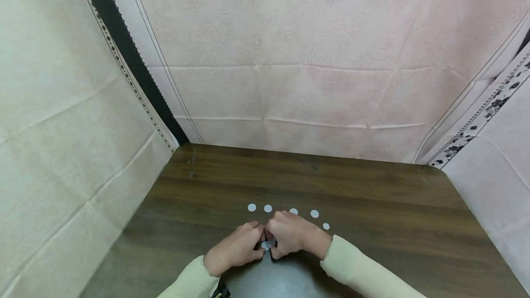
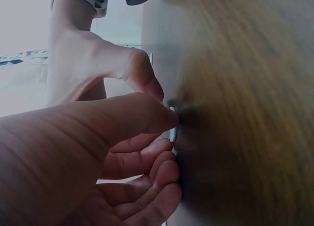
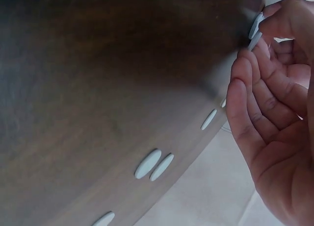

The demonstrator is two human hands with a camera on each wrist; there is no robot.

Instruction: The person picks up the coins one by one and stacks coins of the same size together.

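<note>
Your right hand (image 1: 290, 232) pinches a white disc (image 1: 271, 243), seemingly overlapping the second disc (image 1: 265, 246) at its left, pinched by your left hand (image 1: 241, 244).

Free strip on worktop (image 1: 393, 197) btwn disc row (image 1: 251, 207) & back cloth (image 1: 290, 36), mid-frame in head view; room too at ctr-R & lower L. Lower ctr blocked: L hand (image 1: 240, 247) + R hand (image 1: 291, 232) close tog., sleeves (image 1: 364, 266) below. L cloth (image 1: 62, 128) & R cloth (image 1: 497, 160) bound the sides.
</note>
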